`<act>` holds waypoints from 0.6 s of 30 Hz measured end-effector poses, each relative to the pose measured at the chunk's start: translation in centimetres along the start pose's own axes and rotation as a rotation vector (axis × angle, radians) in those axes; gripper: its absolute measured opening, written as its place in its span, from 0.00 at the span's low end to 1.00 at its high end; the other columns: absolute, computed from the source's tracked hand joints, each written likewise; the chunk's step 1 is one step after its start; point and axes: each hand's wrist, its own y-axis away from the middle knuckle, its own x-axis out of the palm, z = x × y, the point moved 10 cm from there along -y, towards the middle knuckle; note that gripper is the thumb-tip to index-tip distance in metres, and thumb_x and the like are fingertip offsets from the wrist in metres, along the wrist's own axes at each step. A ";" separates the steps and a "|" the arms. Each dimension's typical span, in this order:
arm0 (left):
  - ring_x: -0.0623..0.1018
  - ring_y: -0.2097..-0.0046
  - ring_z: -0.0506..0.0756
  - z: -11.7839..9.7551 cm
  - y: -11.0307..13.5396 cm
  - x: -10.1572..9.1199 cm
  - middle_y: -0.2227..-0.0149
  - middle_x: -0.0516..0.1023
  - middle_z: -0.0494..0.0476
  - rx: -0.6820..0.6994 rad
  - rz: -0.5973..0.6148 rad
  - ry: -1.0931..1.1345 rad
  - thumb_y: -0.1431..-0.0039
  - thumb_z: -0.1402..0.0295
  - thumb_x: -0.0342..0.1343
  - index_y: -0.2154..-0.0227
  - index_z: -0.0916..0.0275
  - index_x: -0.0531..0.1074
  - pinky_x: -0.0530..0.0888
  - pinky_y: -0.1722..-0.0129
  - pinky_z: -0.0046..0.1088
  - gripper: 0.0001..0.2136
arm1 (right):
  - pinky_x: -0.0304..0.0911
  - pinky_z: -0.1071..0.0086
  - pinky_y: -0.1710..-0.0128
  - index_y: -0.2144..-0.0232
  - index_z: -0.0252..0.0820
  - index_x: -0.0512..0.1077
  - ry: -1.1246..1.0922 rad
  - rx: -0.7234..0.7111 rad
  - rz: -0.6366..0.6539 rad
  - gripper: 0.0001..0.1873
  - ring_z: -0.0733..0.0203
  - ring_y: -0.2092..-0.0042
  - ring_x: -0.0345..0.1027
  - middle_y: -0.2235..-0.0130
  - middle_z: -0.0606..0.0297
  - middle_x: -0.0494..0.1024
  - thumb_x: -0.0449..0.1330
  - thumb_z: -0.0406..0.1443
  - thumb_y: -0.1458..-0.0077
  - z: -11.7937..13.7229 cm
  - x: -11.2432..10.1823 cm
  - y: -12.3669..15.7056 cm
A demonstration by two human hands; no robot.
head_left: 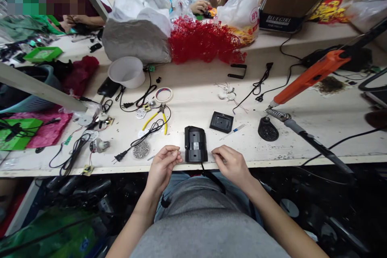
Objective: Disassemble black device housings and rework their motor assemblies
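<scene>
A black plastic housing (195, 145) with a handle bar along its left side sits at the table's front edge, its cord running down toward my lap. My left hand (164, 164) is just left of it, thumb and fingertips pinched together; anything between them is too small to make out. To the right of the housing, my right hand (232, 164) rests at the table edge with fingers curled together, their tips by the tabletop; whatever they hold is hidden. A black rectangular cover (221, 122) and a small screwdriver (232, 132) lie beyond my right hand.
Left of the housing are a dish of screws (141, 150), yellow-handled pliers (154, 117), tape (163, 94) and coiled cords. An orange electric screwdriver (310, 80) hangs at right above a soldering iron holder (268, 129). Red plastic parts (205, 42) are heaped behind; other people sit across.
</scene>
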 end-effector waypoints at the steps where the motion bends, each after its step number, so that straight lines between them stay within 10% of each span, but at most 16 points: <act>1: 0.77 0.72 0.49 -0.2 0.1 0.3 0.74 0.77 0.53 0.015 0.003 -0.017 0.62 0.68 0.73 0.71 0.66 0.78 0.77 0.68 0.24 0.14 | 0.68 0.69 0.69 0.69 0.43 0.72 -0.041 0.041 -0.018 0.09 0.61 0.71 0.72 0.72 0.65 0.77 0.53 0.29 0.41 -0.4 -0.1 0.1; 9: 0.80 0.73 0.52 -1.8 1.2 4.7 0.72 0.81 0.56 0.142 0.158 -0.146 0.55 0.63 0.71 0.70 0.64 0.78 0.79 0.68 0.28 0.13 | 0.70 0.67 0.72 0.73 0.43 0.76 -0.407 0.404 -0.037 0.06 0.59 0.73 0.73 0.74 0.64 0.79 0.62 0.37 0.46 -3.9 2.0 0.9; 18: 0.82 0.68 0.53 -1.9 0.5 3.2 0.69 0.83 0.59 0.200 0.137 -0.265 0.52 0.62 0.70 0.67 0.65 0.81 0.80 0.64 0.28 0.12 | 0.76 0.65 0.71 0.70 0.41 0.78 -0.646 0.552 -0.069 0.13 0.58 0.72 0.77 0.71 0.61 0.82 0.64 0.45 0.47 -4.7 4.5 1.1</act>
